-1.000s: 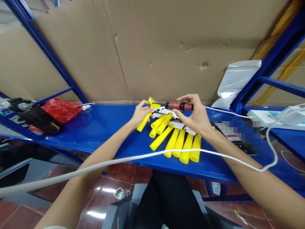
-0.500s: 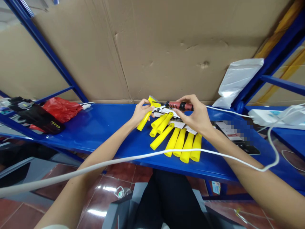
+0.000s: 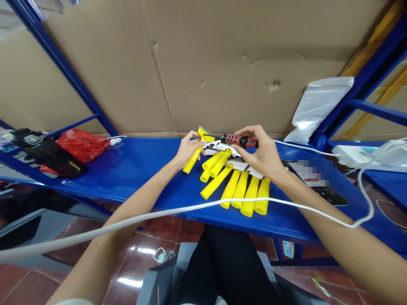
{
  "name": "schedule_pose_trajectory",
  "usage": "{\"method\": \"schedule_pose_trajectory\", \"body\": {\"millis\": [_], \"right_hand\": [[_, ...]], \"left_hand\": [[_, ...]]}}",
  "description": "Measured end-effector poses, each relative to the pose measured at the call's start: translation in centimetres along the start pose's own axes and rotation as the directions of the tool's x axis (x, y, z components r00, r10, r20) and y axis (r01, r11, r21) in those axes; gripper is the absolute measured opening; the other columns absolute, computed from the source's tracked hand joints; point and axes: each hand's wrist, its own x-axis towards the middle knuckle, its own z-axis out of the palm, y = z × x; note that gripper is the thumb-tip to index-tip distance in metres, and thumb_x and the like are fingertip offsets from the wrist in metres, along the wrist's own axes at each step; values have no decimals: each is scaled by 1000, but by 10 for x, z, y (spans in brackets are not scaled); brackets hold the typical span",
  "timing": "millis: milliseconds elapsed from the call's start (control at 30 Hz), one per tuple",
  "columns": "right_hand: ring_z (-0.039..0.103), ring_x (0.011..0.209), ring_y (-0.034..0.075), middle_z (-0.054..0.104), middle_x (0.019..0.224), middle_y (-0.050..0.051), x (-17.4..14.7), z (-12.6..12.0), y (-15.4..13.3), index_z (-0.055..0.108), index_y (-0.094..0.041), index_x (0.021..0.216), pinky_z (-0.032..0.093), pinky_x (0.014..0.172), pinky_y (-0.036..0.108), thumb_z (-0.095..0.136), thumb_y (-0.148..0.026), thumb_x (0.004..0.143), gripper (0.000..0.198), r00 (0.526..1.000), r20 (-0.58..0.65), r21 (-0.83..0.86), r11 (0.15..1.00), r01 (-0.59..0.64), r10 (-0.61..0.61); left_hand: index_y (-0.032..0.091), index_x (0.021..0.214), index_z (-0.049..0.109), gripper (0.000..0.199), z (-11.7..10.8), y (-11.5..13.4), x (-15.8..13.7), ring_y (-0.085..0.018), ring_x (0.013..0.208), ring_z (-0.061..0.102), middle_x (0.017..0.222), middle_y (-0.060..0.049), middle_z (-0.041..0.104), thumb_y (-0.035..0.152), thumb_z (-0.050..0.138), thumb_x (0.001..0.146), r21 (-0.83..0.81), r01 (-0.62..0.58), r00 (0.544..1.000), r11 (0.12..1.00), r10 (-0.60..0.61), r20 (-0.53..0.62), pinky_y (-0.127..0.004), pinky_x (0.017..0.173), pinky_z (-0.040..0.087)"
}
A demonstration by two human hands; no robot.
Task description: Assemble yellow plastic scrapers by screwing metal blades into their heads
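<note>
My left hand (image 3: 188, 149) is closed around a yellow-handled tool (image 3: 192, 160), its wider head raised at the back and its hollow-looking handle slanting toward me. In my right hand (image 3: 262, 152) is a red and black screwdriver (image 3: 237, 140), gripped between thumb and fingers. Its thin dark shaft points left and reaches the head of the yellow-handled tool; whether the tip touches a screw is too small to tell. Below both hands several more yellow handles (image 3: 240, 188) lie fanned out, with white labels or cards (image 3: 238, 164) at their far ends.
A white cable (image 3: 178, 209) crosses in front of both forearms. On the blue table (image 3: 140, 161), a phone (image 3: 318, 182) lies to the right, near a white power strip (image 3: 352, 153). A red plastic bag (image 3: 82, 145) and a black object (image 3: 51, 154) sit left. Cardboard (image 3: 216, 63) stands behind.
Almost nothing differs. The screwdriver's handle appears slightly turned within my right hand, while my left hand keeps the yellow-handled tool in the same place.
</note>
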Motion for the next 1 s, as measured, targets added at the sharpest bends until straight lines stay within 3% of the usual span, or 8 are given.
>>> {"method": "schedule_pose_trajectory", "body": {"millis": [100, 200, 300, 433, 567, 800, 867, 1000], "right_hand": [[78, 90, 27, 83, 108, 7, -1, -1, -2, 73, -27, 113, 63, 82, 43, 85, -39, 97, 23, 999, -49, -75, 997, 17, -21], [76, 83, 26, 83, 103, 5, -1, -1, -4, 73, -27, 108, 61, 78, 42, 88, -43, 96, 25, 993, -118, -129, 991, -33, 18], [80, 92, 28, 83, 110, 6, -1, 1, -3, 67, -28, 116, 64, 85, 45, 88, -47, 95, 36, 987, -143, -72, 994, -83, 72], [81, 115, 31, 75, 139, 14, 0, 3, -1, 54, -29, 131, 67, 100, 50, 88, -43, 93, 53, 999, -47, 84, 996, -10, 14], [81, 120, 33, 79, 131, 12, -1, 2, -6, 56, -30, 128, 66, 104, 53, 82, -39, 99, 40, 999, -15, 82, 996, 39, -38], [80, 91, 28, 83, 109, 6, -1, 2, -8, 65, -29, 115, 67, 85, 46, 86, -47, 98, 32, 986, -160, -72, 995, -61, 49], [80, 95, 28, 82, 115, 8, 0, 2, -6, 66, -29, 119, 67, 87, 46, 84, -47, 99, 32, 984, -163, -30, 997, -74, 68], [80, 122, 33, 74, 142, 14, 1, 2, -3, 62, -28, 133, 65, 106, 51, 83, -46, 99, 44, 996, -84, 86, 996, -16, 23]], "left_hand": [[24, 107, 53, 56, 0, 0, 0, -17, 60, 76, 96, -3, 80, 41, 97, 77, 9, -2, 1000, 1000, 2, 7, -21, 42, 51], [25, 109, 53, 57, 1, 1, -1, -17, 60, 76, 96, -3, 79, 42, 97, 78, 11, -10, 1000, 1000, 9, 16, -21, 43, 51], [25, 109, 52, 59, 2, 1, -2, -17, 60, 76, 98, -3, 80, 43, 98, 78, 15, -3, 1000, 1000, 2, 23, -21, 43, 50], [25, 107, 51, 59, 1, 0, -1, -18, 62, 77, 97, -2, 81, 44, 98, 77, 20, 11, 1000, 1000, -12, 26, -21, 44, 50], [26, 107, 50, 59, 0, -1, -1, -18, 62, 77, 94, -1, 80, 44, 98, 77, 15, 11, 999, 1000, -11, 37, -20, 43, 49], [25, 108, 51, 56, 2, 0, -2, -17, 63, 77, 99, -3, 81, 43, 96, 79, 35, 7, 999, 999, -8, 44, -21, 44, 48], [25, 108, 52, 56, 3, 0, -3, -18, 63, 77, 102, -4, 82, 43, 96, 79, 44, 12, 999, 999, -14, 47, -21, 44, 48], [25, 108, 51, 56, 3, -2, -3, -18, 63, 77, 97, -3, 81, 43, 95, 79, 39, 12, 998, 999, -14, 53, -21, 45, 49]]}}
